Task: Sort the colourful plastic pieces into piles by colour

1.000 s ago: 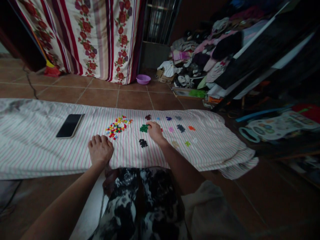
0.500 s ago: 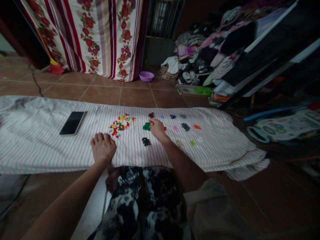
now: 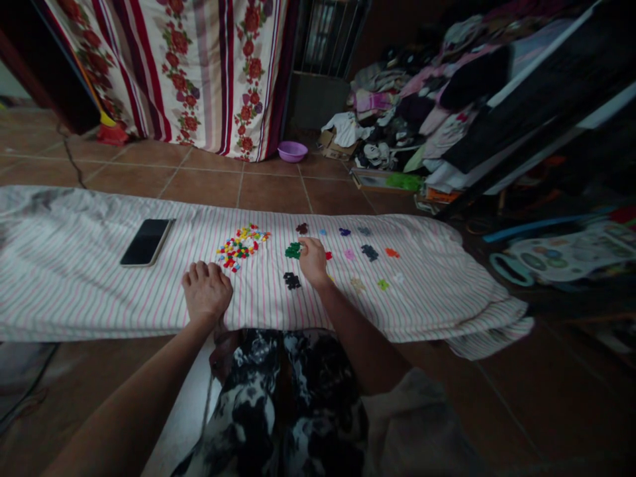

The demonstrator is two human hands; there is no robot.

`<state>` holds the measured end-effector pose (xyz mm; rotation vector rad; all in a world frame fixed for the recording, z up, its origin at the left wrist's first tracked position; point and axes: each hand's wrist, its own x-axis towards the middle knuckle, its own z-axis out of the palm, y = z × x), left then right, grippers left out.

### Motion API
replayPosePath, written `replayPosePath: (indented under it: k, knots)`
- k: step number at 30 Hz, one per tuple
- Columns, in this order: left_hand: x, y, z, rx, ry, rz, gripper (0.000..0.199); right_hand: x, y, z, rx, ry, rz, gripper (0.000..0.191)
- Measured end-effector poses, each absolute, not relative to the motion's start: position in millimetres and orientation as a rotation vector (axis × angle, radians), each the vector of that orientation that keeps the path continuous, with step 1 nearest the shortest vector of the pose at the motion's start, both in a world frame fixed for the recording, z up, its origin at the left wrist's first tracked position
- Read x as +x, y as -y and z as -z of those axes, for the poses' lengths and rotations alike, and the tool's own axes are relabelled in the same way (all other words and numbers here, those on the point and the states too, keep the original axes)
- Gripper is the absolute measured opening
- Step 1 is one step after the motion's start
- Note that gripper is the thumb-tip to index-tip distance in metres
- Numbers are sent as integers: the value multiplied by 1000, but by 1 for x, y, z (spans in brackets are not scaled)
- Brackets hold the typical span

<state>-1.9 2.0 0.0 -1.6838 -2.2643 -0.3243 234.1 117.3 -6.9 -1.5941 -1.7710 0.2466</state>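
Observation:
My left hand (image 3: 207,290) lies palm down on the striped cloth, its fingers resting on the fabric with nothing in them. Just beyond it is a mixed pile of small coloured pieces (image 3: 238,249). My right hand (image 3: 314,261) has its fingertips pinched together at the right edge of a small green pile (image 3: 293,250); anything between them is too small to make out. Red pieces (image 3: 328,256) peek out beside this hand. Nearer to me is a black pile (image 3: 292,281), and a brown pile (image 3: 302,228) sits farther back.
Sorted little piles lie to the right, among them pink (image 3: 349,254), dark grey (image 3: 370,252), orange (image 3: 392,252), beige (image 3: 357,285) and lime green (image 3: 382,284). A phone (image 3: 146,242) lies on the striped cloth (image 3: 64,265) at left. A purple basin (image 3: 292,152) stands on the floor.
My right hand has shifted slightly right and toward me, away from the green pile's top, uncovering more of that pile. My left hand stays in place on the cloth.

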Motion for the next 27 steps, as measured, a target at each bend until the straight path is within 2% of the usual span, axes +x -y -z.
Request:
replayPosePath:
  k: [9, 18, 27]
  knots:
    - [-2, 0, -2, -1702, 2275, 354, 33, 229, -85, 12, -1448, 1710, -261, 39]
    - [-2, -1, 0, -1707, 2271, 372, 33, 199, -97, 8, -1333, 1923, -326, 36]
    - [-1, -1, -1, -1699, 2266, 347, 34, 152, -146, 0, -1500, 2064, -413, 50]
